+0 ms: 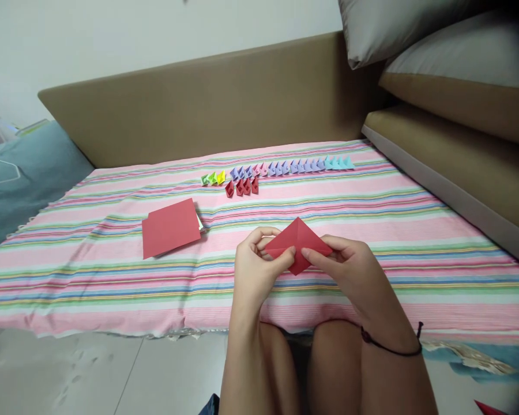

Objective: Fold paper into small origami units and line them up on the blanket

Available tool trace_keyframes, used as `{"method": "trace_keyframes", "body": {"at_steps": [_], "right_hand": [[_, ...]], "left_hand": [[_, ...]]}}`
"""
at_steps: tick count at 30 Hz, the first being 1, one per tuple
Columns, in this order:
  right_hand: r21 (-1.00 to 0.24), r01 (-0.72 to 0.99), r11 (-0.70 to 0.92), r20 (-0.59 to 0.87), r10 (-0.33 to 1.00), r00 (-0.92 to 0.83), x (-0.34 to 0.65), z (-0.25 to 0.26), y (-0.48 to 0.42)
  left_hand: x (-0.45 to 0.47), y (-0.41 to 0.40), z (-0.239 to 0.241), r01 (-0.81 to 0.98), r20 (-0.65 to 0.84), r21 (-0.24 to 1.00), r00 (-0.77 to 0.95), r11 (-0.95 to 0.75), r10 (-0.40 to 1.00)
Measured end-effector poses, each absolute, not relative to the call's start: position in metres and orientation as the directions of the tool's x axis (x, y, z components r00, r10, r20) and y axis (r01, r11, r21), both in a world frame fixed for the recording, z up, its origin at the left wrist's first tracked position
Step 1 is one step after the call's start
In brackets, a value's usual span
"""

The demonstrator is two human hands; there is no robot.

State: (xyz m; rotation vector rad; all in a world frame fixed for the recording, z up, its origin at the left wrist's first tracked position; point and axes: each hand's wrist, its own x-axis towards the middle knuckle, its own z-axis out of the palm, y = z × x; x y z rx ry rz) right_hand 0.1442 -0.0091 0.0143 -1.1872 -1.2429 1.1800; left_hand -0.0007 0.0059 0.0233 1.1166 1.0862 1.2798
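Note:
A square of red paper (298, 236) with crease lines is held up corner-first in front of me, like a diamond. My left hand (259, 259) pinches its left side, thumb on the front face and fingers behind. On the other side my right hand (343, 256) grips it the same way, its thumb close to the left one near the centre. The fingers behind the paper are partly hidden. Beyond it stand several small folded paper pieces: dark red ones (244, 187) in a short row, and behind them a longer row of purple ones (307, 166).
A stack of red paper sheets (173, 226) lies to the left on the striped cloth (436, 230). Yellow and green folded pieces (213, 178) stand left of the long row, light-blue ones (339, 163) at its right end. Cushions (458, 98) are piled at right; a backrest (207, 104) stands behind.

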Motion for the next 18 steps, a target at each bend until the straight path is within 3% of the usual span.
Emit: {"method": "trace_keyframes", "body": {"at_steps": [5,11,15,18], "right_hand": [[-1.000,-0.009,0.006,0.006,1.000,0.005,0.151,0.014,-0.012],[-1.000,-0.024,0.019,0.015,0.989,0.147,0.163,0.011,-0.013],[-0.998,-0.063,0.024,0.019,0.997,0.076,0.156,0.012,-0.012],[-0.996,-0.083,0.034,0.032,0.999,0.023,0.149,0.012,-0.011]], "left_hand": [[-0.012,0.006,0.022,-0.095,0.022,0.995,-0.022,-0.024,1.000],[-0.027,0.009,0.022,-0.155,0.123,0.975,-0.228,-0.160,0.966],[-0.015,0.008,0.024,-0.214,0.069,0.974,-0.013,-0.070,0.998],[-0.003,0.006,0.024,-0.168,0.038,0.985,0.027,-0.033,0.999]]}}
